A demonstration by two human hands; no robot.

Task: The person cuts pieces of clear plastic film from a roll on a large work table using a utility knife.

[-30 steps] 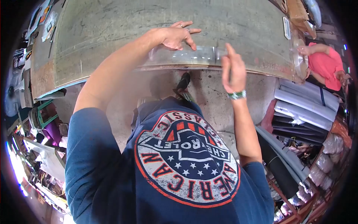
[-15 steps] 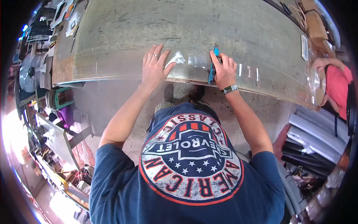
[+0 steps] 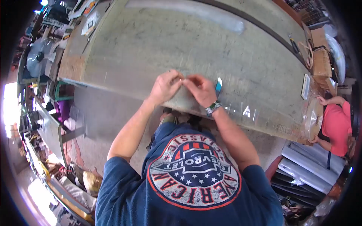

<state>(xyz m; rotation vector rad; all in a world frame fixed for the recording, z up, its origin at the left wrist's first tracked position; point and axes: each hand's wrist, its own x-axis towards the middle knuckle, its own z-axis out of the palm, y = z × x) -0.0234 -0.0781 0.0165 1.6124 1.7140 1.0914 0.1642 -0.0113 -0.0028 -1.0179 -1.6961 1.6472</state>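
My left hand [image 3: 165,87] and my right hand [image 3: 201,89] meet over the near edge of the worktable [image 3: 181,45]. The fingertips of both are pinched together, almost touching. Whatever is between them is too small and blurred to make out. Beside my right hand, a blue utility knife [image 3: 218,86] lies on the tabletop, its lower part hidden behind that hand. To the right, short clear plastic strips [image 3: 246,112] show as bright glints near the edge.
A co-worker in a red shirt [image 3: 336,124] stands at the right end, hands by clear plastic sheeting [image 3: 313,116]. Rolls of material [image 3: 313,162] lie below. Pliers [image 3: 293,43] and a cardboard box [image 3: 321,64] are at the far right. A long plastic strip [image 3: 211,19] lies across the back.
My right hand has let go of the utility knife and moved left to meet my left hand. My left hand has left the tabletop and closed its fingers. The view has shifted.
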